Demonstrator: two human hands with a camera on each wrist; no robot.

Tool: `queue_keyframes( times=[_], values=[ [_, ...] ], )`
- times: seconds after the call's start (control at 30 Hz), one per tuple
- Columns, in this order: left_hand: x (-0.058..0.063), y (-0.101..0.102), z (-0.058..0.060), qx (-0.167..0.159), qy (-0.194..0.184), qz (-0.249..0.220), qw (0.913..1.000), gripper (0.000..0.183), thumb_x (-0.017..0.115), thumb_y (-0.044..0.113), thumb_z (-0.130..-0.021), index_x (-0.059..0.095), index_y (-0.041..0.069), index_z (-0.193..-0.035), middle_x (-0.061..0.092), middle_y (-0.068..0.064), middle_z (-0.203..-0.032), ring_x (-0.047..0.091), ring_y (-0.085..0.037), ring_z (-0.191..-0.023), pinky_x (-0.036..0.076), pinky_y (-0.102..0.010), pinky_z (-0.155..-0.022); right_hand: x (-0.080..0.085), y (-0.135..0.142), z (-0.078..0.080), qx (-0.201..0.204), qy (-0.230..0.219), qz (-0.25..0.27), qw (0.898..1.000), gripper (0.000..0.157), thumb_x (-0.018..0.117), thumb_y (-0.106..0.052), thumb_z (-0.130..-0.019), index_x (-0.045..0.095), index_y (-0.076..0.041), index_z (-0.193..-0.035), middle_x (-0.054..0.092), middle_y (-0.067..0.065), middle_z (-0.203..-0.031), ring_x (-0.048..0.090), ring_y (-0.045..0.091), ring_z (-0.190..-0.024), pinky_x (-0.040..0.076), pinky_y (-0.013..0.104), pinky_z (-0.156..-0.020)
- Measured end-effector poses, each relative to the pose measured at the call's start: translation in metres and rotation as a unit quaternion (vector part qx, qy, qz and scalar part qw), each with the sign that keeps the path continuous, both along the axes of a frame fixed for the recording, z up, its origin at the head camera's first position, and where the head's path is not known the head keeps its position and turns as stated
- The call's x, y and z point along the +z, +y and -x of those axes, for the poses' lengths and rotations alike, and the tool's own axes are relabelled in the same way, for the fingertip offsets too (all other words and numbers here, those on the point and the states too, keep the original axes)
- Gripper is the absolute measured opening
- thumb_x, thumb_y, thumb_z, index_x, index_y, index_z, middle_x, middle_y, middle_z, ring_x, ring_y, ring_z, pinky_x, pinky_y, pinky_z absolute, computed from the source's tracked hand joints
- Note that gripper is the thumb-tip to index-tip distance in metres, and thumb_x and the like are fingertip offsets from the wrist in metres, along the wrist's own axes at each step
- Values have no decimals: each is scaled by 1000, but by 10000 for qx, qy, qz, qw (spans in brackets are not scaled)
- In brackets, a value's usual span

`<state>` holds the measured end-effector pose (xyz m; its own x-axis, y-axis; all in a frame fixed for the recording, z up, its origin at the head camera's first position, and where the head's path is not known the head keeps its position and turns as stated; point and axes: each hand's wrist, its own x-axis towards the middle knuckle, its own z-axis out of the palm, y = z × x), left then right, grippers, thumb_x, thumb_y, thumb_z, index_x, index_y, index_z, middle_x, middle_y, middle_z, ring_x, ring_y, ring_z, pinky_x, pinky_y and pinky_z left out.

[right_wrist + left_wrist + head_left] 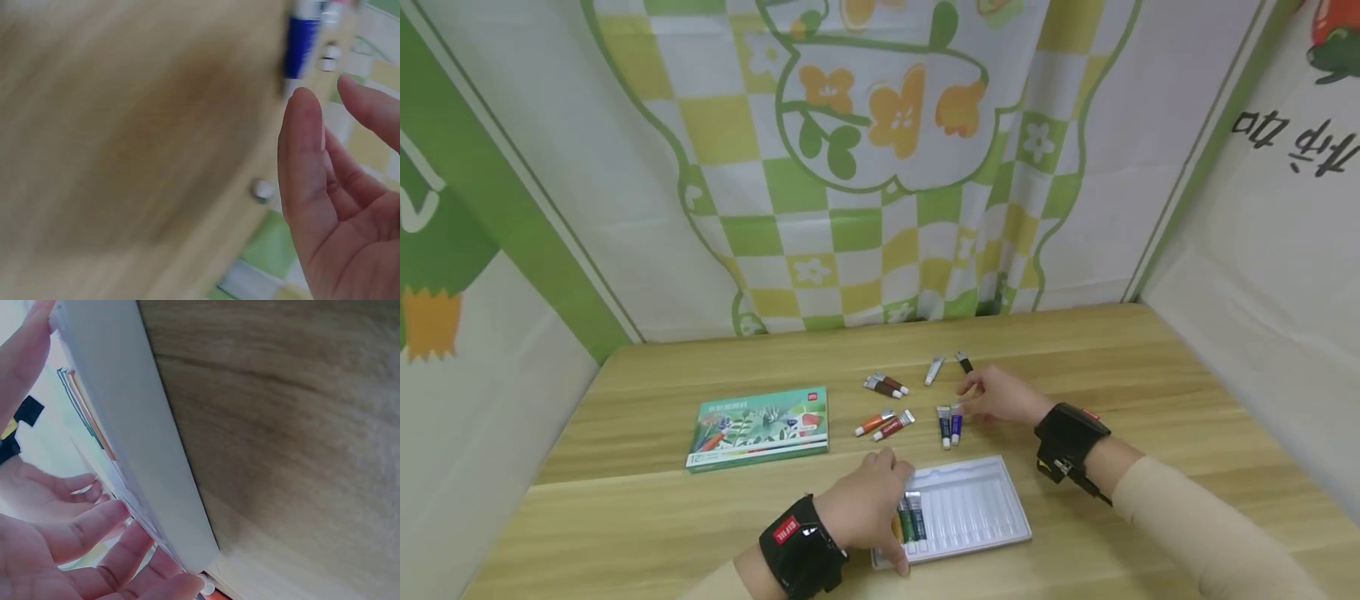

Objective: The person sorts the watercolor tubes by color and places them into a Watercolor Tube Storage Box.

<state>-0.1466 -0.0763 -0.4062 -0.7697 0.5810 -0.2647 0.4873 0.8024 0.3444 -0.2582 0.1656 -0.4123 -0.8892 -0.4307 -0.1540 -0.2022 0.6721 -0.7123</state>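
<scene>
My left hand (861, 504) grips the left end of a white plastic tray (1017, 518), thumb at the front edge and fingers at the back. In the left wrist view the tray's side wall (140, 437) runs between them. Yellow and green paint tubes (916, 521) lie in the tray's left slots, partly behind the hand. Over the table, my right hand (1003, 396) has its thumb and fingers apart with nothing between them. It is nearest a blue paint tube (956, 425), beside a dark blue one (944, 427), and a black tube (965, 362) lies just beyond.
Further left lie an orange tube (872, 424), a red tube (892, 426) and two brown tubes (886, 386). A white tube (934, 370) lies near the back. A flat green paint box (760, 429) sits on the left of the wooden table. Printed cloth hangs behind.
</scene>
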Motion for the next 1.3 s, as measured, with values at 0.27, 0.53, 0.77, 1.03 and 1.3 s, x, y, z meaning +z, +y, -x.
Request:
queue_keyframes(
  times=[0.27,0.53,0.77,1.03,1.3],
  values=[
    [-2,1,-2,-7,53,-21,10000,104,93,48,-48,51,5,-132,48,-7,-111,44,-17,-96,49,-32,-86,-13,-13,2,-303,-290,-84,9991,23,75,-12,-83,63,0,-98,64,6,-77,61,19,-54,54,31,-53],
    [1,-2,0,-3,89,-118,9999,103,93,46,-50,50,4,-134,49,-10,-117,45,-20,-102,48,-34,-90,-10,-21,5,-385,-477,45,9981,18,75,-6,-81,65,1,-94,66,7,-78,64,20,-58,56,31,-55],
    [1,-3,5,-32,22,-143,9999,102,94,43,-50,50,5,-134,49,-11,-120,45,-20,-104,48,-35,-92,-17,-21,6,-650,-938,764,9905,20,70,4,-80,60,5,-97,64,11,-79,64,19,-63,57,33,-59],
    [0,-2,11,82,44,-143,9999,104,94,44,-48,51,5,-134,48,-11,-120,44,-22,-106,48,-36,-91,-14,-11,6,-677,-1360,1639,9747,26,63,4,-84,54,8,-108,60,9,-81,62,19,-68,57,34,-65],
    [-2,-1,12,76,52,-178,9998,104,94,44,-49,50,5,-135,48,-12,-122,44,-22,-108,48,-37,-93,-2,-4,-1,-646,-1799,2242,9556,34,58,4,-87,50,10,-119,60,12,-91,62,18,-75,57,31,-69]
  ],
)
